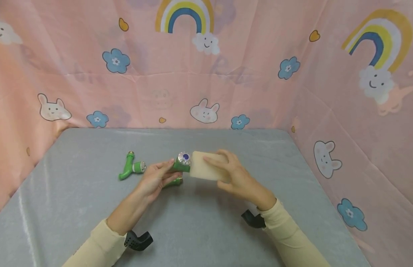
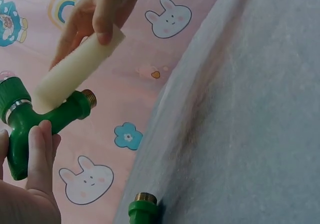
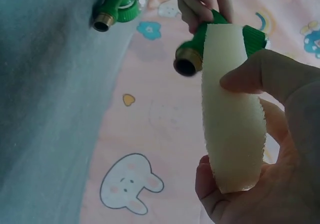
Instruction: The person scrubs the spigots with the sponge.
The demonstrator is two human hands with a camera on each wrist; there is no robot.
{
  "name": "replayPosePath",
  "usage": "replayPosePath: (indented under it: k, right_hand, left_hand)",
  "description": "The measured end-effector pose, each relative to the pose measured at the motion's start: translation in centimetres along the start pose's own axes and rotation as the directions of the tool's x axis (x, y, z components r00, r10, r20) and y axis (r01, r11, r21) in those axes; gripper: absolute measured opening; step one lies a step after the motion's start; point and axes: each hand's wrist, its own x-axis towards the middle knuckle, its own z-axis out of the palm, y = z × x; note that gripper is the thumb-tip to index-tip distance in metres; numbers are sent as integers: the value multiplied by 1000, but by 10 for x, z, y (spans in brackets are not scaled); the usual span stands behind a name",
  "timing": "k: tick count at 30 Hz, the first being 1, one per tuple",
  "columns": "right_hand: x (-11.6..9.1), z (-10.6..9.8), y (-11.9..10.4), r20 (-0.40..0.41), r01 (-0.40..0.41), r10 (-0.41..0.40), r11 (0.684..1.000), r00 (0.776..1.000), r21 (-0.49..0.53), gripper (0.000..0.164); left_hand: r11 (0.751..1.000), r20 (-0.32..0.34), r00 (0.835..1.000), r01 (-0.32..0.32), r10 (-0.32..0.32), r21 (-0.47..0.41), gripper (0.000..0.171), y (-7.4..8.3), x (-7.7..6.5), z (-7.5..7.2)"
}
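My left hand (image 1: 155, 179) grips a green faucet (image 2: 65, 115) by its spout end, raised above the table. The faucet has a brass threaded inlet and a ribbed knob with a silver and blue cap. My right hand (image 1: 239, 178) holds a cream-coloured sponge (image 1: 207, 165) between thumb and fingers. In the left wrist view the sponge's end lies against the faucet body, between knob and inlet. Another green faucet (image 1: 128, 168) lies on the table to the left. Part of one more green faucet (image 1: 177, 181) shows below my left hand, mostly hidden by it.
A grey cloth covers the table (image 1: 199, 230). Pink printed curtains (image 1: 253, 85) stand behind it and along both sides. Black wrist mounts (image 1: 138, 241) stick out beneath both sleeves.
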Motion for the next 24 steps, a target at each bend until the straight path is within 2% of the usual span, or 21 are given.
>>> replayPosePath:
  k: [3, 6, 10, 13, 19, 24]
  right_hand:
    - [0, -4, 1, -23, -14, 16, 997, 1000, 81, 72]
    - [0, -5, 0, -73, 16, -6, 990, 997, 138, 70]
    - [3, 0, -2, -130, 61, -43, 989, 991, 137, 69]
    - [4, 7, -4, -149, 61, -42, 990, 988, 127, 68]
    - [4, 14, -8, -106, 19, -5, 991, 994, 133, 66]
    - [2, 11, -8, -11, -46, 48, 988, 999, 147, 61]
  left_hand:
    - [999, -31, 999, -23, 24, 40, 44, 0, -1, 0]
    - [996, -45, 997, -54, 57, 73, 48, 1, -1, 1]
    - [994, -78, 993, -78, 84, 77, 51, 3, -2, 3]
    - [995, -112, 990, -83, 90, 62, 51, 4, -2, 4]
    - [991, -155, 980, -117, 125, 59, 49, 5, -3, 6]
    - [986, -156, 975, -145, 156, 81, 44, 4, -4, 6]
